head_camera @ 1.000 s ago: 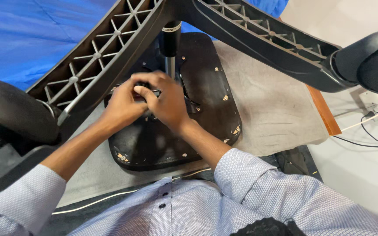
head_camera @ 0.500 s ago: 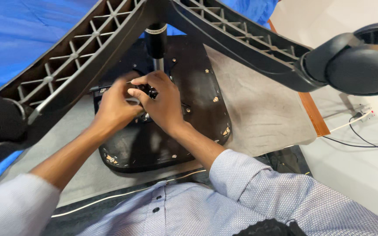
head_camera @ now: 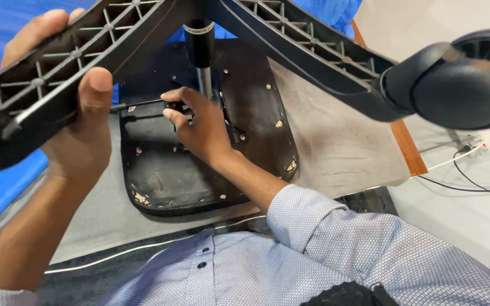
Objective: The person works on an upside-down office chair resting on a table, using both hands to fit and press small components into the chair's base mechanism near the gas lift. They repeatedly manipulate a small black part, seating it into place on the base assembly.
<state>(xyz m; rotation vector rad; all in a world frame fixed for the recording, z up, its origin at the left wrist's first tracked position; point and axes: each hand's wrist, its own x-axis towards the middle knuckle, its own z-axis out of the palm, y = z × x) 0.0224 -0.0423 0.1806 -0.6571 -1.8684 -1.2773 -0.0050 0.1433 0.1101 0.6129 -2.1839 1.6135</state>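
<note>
At nine o'clock the left hand (head_camera: 77, 127) grips a chair leg (head_camera: 46, 85), while the right hand (head_camera: 199, 127) pinches a thin lever (head_camera: 137, 103) under the upturned seat (head_camera: 160, 175), maybe not yet freed.

I am in what looks like a makeshift repair spot indoors, more a plain room than a fitted workshop. An upturned office chair seat (head_camera: 199, 164) lies on a grey cloth (head_camera: 336, 141) spread over a wooden board (head_camera: 409, 150), not on a proper bench. Blue sheeting (head_camera: 1, 34) covers the area to my left. On the pale floor (head_camera: 472, 215) to my right, thin cables (head_camera: 466, 184) run to a white socket strip (head_camera: 483, 146). I cannot see tool racks or shelves from here.
</note>
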